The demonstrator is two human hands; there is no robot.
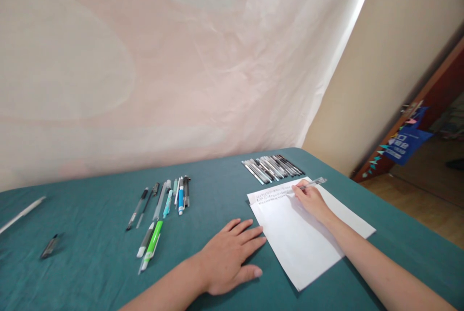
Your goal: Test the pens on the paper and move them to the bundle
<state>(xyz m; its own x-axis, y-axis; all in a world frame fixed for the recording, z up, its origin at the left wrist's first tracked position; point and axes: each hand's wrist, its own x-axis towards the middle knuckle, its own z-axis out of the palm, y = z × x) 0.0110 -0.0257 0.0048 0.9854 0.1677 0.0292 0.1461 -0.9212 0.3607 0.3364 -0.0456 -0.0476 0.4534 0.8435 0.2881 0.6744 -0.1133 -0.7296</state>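
Observation:
My right hand is closed round a clear pen whose tip rests on a white sheet of paper, by a few lines of small writing near the sheet's top edge. My left hand lies flat on the teal tablecloth with fingers spread, its fingertips touching the paper's left edge. It holds nothing.
A tight row of several dark and grey pens lies beyond the paper. A looser group of pens and a green marker lie left of my left hand. A white pen and a small dark cap sit far left. A cream backdrop hangs behind.

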